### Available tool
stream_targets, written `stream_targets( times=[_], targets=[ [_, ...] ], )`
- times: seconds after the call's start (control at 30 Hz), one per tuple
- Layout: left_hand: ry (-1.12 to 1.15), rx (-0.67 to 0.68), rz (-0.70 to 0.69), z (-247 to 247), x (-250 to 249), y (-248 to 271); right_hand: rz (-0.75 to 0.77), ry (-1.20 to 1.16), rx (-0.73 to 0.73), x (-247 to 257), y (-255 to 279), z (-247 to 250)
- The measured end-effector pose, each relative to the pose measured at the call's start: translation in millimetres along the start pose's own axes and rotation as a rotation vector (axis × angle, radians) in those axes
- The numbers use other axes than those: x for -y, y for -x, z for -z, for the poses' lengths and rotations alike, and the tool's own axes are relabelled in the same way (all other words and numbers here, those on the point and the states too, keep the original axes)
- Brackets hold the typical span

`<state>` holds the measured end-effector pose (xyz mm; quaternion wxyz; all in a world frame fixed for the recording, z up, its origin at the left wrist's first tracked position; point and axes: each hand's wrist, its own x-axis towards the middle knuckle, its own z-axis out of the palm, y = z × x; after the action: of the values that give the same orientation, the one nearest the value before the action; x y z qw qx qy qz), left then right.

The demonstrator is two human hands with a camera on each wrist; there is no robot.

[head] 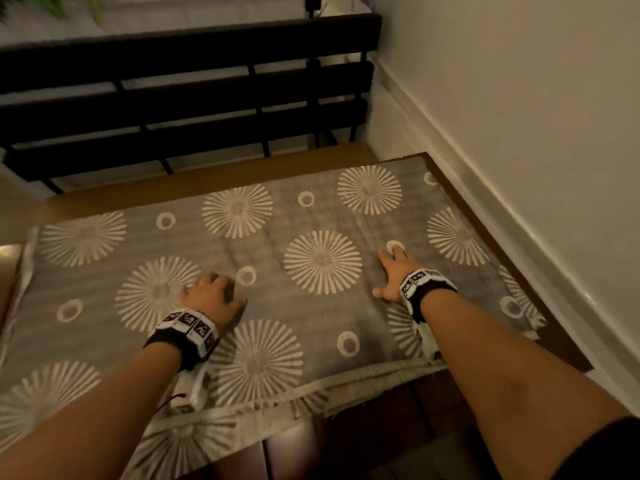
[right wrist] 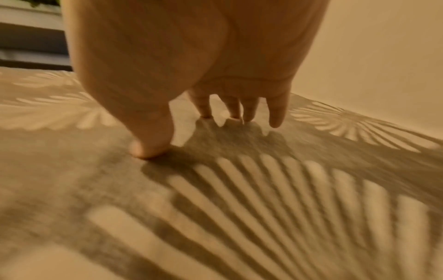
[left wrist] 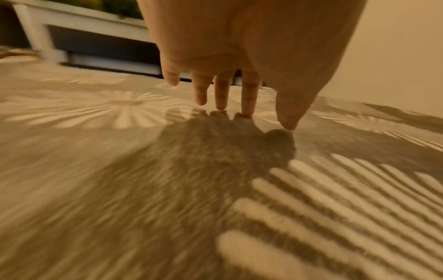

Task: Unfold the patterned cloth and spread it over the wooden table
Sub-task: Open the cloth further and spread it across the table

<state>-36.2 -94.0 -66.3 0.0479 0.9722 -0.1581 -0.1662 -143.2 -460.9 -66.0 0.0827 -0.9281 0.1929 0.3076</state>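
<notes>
Grey patterned cloth (head: 277, 271) lies flat across the counter (head: 207, 183), mid-frame; it looks soft, light, prone to sliding. My left hand (head: 213, 294) and right hand (head: 394, 271) press it open-fingered, gripping nothing; I'd pinch its edges

The right hand (right wrist: 182, 62) rests straight fingers (right wrist: 276, 111) and thumb on the patterned cloth (right wrist: 275, 199).

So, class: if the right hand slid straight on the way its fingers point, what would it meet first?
The right hand points across the patterned cloth toward the far right. It would probably stay on cloth, then reach the wall; depth is unclear.
</notes>
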Motion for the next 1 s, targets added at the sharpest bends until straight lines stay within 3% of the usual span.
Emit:
stream_targets(
  times=[0.13, 0.2, 0.3, 0.4, 0.53, 0.6, 0.67, 0.7, 0.73, 0.8, 0.9, 1.0],
  targets=[
    [0.097, -0.067, 0.281, 7, 56, 34, 0.126, -0.129, -0.228, 25, 5, 2],
    [0.161, -0.099, 0.483, 5, 101, 59, -0.027, -0.241, -0.312, 5, 7, -10],
    [0.242, -0.057, 0.683, -10, 170, 95, -0.315, -0.199, -0.183, -28, 7, -26],
    [0.281, -0.046, 0.776, -23, 199, 119, -0.275, -0.100, -0.156, -28, 7, -28],
    [0.417, -0.150, 0.925, -25, 206, 143, -0.213, -0.145, -0.276, -3, 41, -38],
    [0.289, -0.113, 0.807, -25, 196, 149, 0.086, -0.131, -0.363, 18, 68, -53],
    [0.091, -0.143, 0.415, -27, 174, 149, 0.410, -0.037, -0.324, 38, 91, -70],
    [0.065, -0.128, 0.175, -28, 157, 150, 0.501, 0.049, -0.273, 47, 100, -78],
    [0.077, -0.059, -0.038, -32, 139, 152, 0.553, 0.132, -0.221, 53, 106, -84],
    [0.094, 0.106, -0.323, -45, 106, 158, 0.623, 0.249, -0.202, 62, 115, -92],
    [0.021, 0.099, -0.579, -62, 69, 162, 0.741, 0.347, -0.216, 70, 119, -92],
    [-0.034, 0.020, -0.682, -70, 54, 163, 0.787, 0.365, -0.200, 79, 124, -85]
  ],
)
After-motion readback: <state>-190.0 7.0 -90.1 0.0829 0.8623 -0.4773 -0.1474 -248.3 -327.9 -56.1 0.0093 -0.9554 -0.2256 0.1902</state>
